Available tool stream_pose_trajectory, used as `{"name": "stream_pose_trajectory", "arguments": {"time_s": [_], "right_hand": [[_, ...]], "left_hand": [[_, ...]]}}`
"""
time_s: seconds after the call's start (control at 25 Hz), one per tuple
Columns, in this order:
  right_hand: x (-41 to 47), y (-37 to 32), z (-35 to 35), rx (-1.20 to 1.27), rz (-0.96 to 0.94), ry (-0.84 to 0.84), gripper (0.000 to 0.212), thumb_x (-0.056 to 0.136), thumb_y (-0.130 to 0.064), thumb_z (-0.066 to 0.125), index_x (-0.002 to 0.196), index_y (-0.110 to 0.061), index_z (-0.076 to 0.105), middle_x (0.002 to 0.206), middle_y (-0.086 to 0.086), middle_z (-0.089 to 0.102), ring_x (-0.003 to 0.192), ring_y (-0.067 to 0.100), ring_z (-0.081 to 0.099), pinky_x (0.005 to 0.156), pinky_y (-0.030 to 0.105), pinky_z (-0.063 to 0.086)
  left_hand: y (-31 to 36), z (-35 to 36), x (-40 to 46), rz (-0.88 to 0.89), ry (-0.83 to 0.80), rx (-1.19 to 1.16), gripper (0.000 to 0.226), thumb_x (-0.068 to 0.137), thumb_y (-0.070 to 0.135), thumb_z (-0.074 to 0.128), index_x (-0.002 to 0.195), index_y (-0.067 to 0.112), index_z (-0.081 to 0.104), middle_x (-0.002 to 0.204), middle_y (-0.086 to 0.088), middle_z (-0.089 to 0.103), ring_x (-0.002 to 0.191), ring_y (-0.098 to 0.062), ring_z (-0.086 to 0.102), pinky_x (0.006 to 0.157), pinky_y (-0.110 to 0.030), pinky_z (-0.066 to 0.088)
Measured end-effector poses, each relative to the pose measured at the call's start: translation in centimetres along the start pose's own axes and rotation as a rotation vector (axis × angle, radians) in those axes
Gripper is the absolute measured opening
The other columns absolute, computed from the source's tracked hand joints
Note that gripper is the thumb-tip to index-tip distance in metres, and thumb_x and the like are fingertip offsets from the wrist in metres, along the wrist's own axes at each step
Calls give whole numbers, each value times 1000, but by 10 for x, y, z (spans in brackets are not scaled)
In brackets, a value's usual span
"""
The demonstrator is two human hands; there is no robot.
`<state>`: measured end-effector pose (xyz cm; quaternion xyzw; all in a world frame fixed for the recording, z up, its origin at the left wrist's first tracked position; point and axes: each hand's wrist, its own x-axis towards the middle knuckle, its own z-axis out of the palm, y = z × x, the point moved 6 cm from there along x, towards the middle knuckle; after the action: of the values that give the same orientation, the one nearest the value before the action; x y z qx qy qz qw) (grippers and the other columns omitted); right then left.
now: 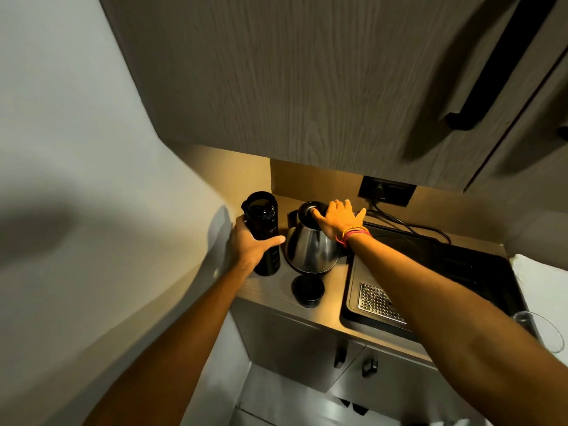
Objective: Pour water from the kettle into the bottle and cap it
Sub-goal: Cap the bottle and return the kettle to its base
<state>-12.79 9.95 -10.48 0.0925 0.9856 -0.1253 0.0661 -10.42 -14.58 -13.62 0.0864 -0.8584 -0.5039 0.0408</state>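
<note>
A tall black bottle (pixel 266 238) stands upright and uncapped at the counter's left end. My left hand (pixel 250 241) wraps around its middle. Its round black cap (pixel 308 289) lies flat on the counter in front of the kettle. The steel kettle (pixel 310 249) with a black lid stands just right of the bottle. My right hand (pixel 336 218) rests on the kettle's top, fingers spread over the lid and the handle area; whether it grips the handle is hidden by the hand.
A black sink (pixel 436 272) with a perforated metal drain tray (pixel 376 302) lies right of the kettle. A wall socket (pixel 385 190) with a cord sits behind. An overhead cabinet (pixel 307 72) hangs low above. A wall closes the left side.
</note>
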Motion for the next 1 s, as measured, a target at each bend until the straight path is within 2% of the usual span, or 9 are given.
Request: {"name": "stream_pose_trajectory", "arguments": {"time_s": [0.08,0.16,0.24,0.32,0.44,0.56,0.72,0.88,1.0], "right_hand": [[1,-1,-1,-18,-136,76,81,89,-69,19,148,-17,34,161,3,27,152,27,14,118,63,5],[-2,1,-2,-49,-282,153,74,94,-62,14,152,-19,27,163,0,22,154,22,8,122,57,3],[-6,6,0,-55,-349,205,67,97,-54,12,152,-19,28,163,0,23,154,21,9,124,52,4],[-11,9,4,-65,-361,251,63,100,-48,13,153,-17,27,163,1,24,154,21,10,125,49,6],[-15,9,10,-61,-345,273,60,101,-43,17,153,-16,27,163,2,24,154,22,11,126,47,7],[-13,7,12,-47,-303,262,60,100,-42,16,153,-17,26,162,2,26,154,22,11,126,48,7],[-12,6,13,-64,-284,267,61,98,-41,14,153,-17,25,162,1,25,154,23,9,125,50,6],[-14,5,14,-115,-296,219,60,100,-41,14,154,-17,22,164,1,19,154,24,7,125,51,6],[-28,3,12,-156,-330,306,59,100,-41,19,151,-12,30,164,6,20,153,27,14,123,52,16]], "left_hand": [[-1,-18,-22,46,230,167,92,57,59,89,124,6,54,119,-13,61,111,-31,56,94,-45,50],[6,-22,-54,249,388,227,66,72,57,80,109,7,56,104,-10,58,96,-26,53,82,-41,50],[25,-1,-76,523,248,262,41,87,41,71,111,9,58,106,-8,58,95,-20,53,78,-38,53],[49,35,-77,661,-19,360,45,93,31,63,131,8,53,128,-10,56,115,-21,53,92,-38,53],[83,75,-54,658,-169,506,73,94,24,58,155,4,24,162,-15,26,150,-28,23,121,-43,28],[87,101,-28,570,-296,694,85,97,34,53,159,5,2,168,-14,-1,155,-27,-5,125,-44,4],[74,112,-16,533,-311,788,85,96,36,50,159,7,1,168,-12,-3,154,-25,-7,123,-45,-3],[69,116,-16,519,-328,837,99,88,39,60,159,7,-1,168,-13,-2,155,-26,-5,121,-45,-6],[67,110,-27,582,-308,705,103,84,32,66,159,7,-2,168,-14,-3,154,-26,-5,124,-45,-1]]}}
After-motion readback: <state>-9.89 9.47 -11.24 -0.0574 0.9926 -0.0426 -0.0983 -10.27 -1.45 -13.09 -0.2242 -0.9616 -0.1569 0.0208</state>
